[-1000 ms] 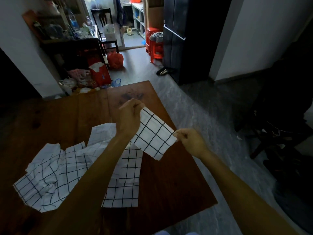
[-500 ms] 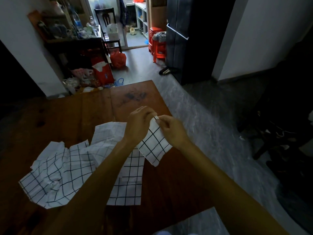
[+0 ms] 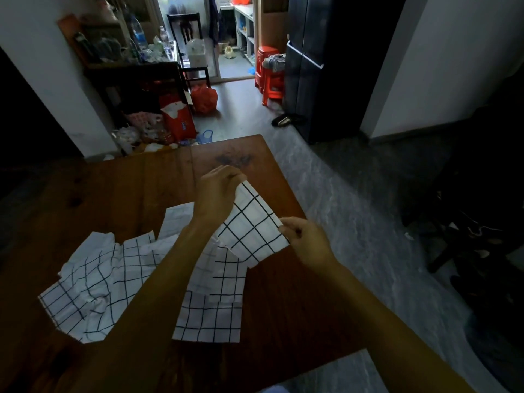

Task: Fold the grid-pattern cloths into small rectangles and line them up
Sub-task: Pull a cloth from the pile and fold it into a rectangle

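On the bench (image 3: 119, 194), from left: one crumpled cloth (image 3: 85, 293) lying loose, then two folded cloths (image 3: 215, 304) overlapping near the middle, perhaps more hidden under the arm. Above these, a fourth cloth (image 3: 251, 229) held clear of the wood: left hand (image 3: 218, 191) pinching its far top corner, right hand (image 3: 307, 241) pinching the near corner, both clamped on fabric. Best done by bringing corner to corner squarely, matching grid lines, keeping the edge taut, then laying down beside the folded ones in line.

Dim room lit from the bright doorway (image 3: 226, 38) behind; corners fall black, wide-angle edges bend, detail soft.
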